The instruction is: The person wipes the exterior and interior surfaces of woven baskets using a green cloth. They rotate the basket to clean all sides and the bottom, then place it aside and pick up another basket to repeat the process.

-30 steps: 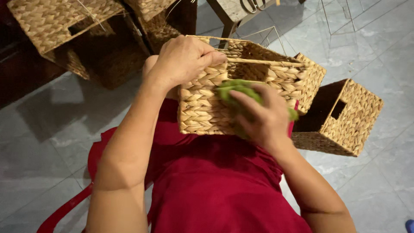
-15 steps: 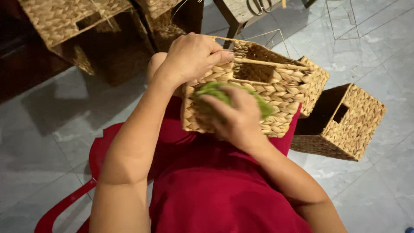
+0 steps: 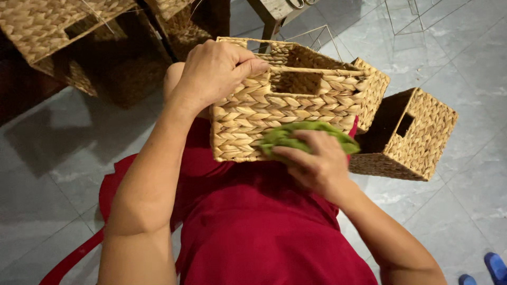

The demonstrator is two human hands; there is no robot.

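The woven basket (image 3: 296, 113) sat on the person's lap — a rectangular box of plaited, straw-coloured fibre, open at the top, with a rectangular handle slot cut into its near wall. It was tipped slightly, its long side facing the wearer. The left hand (image 3: 214, 71) gripped its upper left corner. A crumpled green cloth (image 3: 296, 134) lay pressed flat against the lower right of that wall — held there under the right hand (image 3: 314, 163).

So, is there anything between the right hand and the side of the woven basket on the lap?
Yes. A green cloth lies between the right hand and the near side of the woven basket, pressed flat against it. The left hand grips the basket's rim directly, with nothing between.
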